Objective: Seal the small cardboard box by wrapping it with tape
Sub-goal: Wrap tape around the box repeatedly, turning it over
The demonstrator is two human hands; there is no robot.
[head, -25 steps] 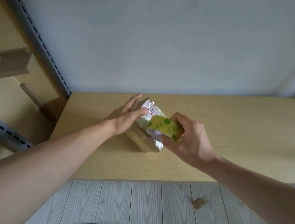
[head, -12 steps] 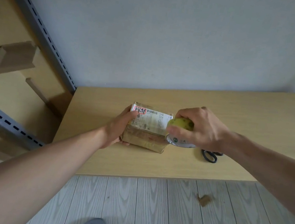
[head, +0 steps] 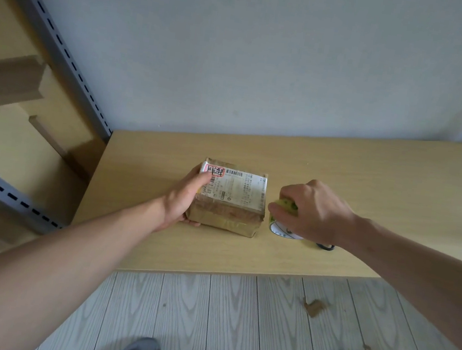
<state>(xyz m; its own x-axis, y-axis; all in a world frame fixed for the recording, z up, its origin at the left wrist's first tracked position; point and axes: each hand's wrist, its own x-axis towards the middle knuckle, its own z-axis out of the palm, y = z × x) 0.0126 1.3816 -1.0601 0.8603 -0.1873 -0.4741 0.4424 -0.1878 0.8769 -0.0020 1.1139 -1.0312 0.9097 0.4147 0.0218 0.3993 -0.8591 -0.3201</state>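
A: Where is the small cardboard box point(head: 230, 204) seen?

B: It is set flat on the bench point(head: 369, 194), with a white printed label point(head: 239, 189) turned upward.

A: How is it held?

B: Its left end is gripped by the left hand point(head: 186, 198). The thumb is laid over the label's corner, and the fingers are curled under the near edge.

A: And the tape?

B: The tape roll point(head: 283, 216) is found just right of the box, a narrow gap being left between them. It is clasped from above by the right hand point(head: 315, 213), whose fingers are curled over its yellow-green rim. Whether a strip is drawn across to the box cannot be told.

A: Is anything else noted?

B: A dark scissors handle point(head: 325, 246) is glimpsed farther right of the box, mostly hidden under the right wrist.
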